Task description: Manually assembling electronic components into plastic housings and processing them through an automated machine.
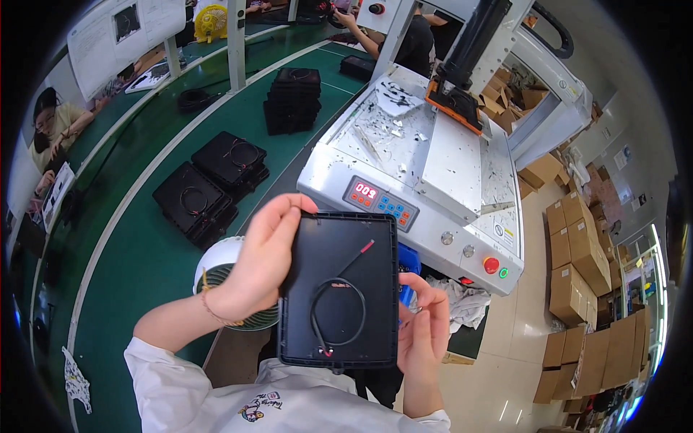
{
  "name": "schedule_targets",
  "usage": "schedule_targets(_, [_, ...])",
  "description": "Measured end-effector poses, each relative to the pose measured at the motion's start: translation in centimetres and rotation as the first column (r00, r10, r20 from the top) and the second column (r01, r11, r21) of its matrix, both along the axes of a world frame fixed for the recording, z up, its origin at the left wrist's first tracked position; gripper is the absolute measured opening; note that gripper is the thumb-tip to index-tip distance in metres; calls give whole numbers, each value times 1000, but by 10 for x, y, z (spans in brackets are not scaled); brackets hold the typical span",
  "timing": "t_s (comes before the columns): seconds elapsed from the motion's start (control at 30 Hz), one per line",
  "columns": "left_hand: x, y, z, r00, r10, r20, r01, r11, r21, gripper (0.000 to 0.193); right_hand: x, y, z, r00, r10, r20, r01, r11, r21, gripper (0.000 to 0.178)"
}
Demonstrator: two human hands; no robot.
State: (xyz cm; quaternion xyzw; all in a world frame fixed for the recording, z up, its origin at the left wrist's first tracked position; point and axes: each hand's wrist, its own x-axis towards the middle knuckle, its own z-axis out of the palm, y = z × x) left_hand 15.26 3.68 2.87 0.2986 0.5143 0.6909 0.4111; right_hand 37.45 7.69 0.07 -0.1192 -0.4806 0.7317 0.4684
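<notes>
A black rectangular plastic housing (339, 303) with a ribbed rim is held up in front of my chest. On its flat face lies a looped thin black cable (313, 310) with a red end near the upper right. My left hand (263, 270) is closed on the upper left edge, fingertips at the top corner. Beside the right edge is my right hand (426, 328), its thumb and fingertips pinched together; whatever sits between them is too small to make out. Similar black housings with looped cables (193, 202) lie stacked on the green bench at left.
A white bench machine (447, 249) with a keypad, buttons and an orange-edged head (455, 108) stands ahead. Further housings (292, 101) are piled farther back. Near my left arm is a round white fan (220, 256). Cardboard boxes (581, 252) line the right; other people work across the bench.
</notes>
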Motion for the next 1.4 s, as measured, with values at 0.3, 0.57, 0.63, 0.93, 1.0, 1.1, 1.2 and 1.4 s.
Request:
schedule_targets(0.3, [52, -14, -9, 939, -106, 328, 103, 994, 27, 91, -5, 17, -4, 935, -305, 182, 244, 924, 295, 13])
schedule_targets(0.57, [12, -7, 6, 747, 28, 664, -53, 998, 17, 21, 16, 94, -34, 671, -102, 735, -126, 960, 249, 20])
schedule_targets(0.63, [11, -4, 6, 733, 27, 680, -109, 991, 78, 20, 4, 92, -45, 664, -23, 748, -210, 954, 216, 18])
schedule_targets(0.93, [13, -2, -3, 676, -116, 727, 77, 993, 86, 28, -15, 96, -45, 609, -33, 793, -373, 870, 323, 15])
schedule_targets(1.0, [18, -5, -2, 738, -82, 669, 101, 995, 11, 27, -6, 92, -40, 634, -31, 773, -267, 929, 256, 15])
schedule_targets(1.1, [21, -3, -3, 753, -96, 651, 131, 991, -6, 33, 7, 87, -47, 673, -65, 737, -194, 946, 261, 15])
schedule_targets(1.2, [23, -1, -5, 748, -125, 652, 195, 980, -36, 37, 17, 79, -38, 678, -300, 671, -69, 883, 463, 10])
schedule_targets(1.4, [39, 0, -16, 795, -180, 579, 241, 970, -30, 34, 36, 63, -14, 872, -358, 335, 142, 838, 526, 16])
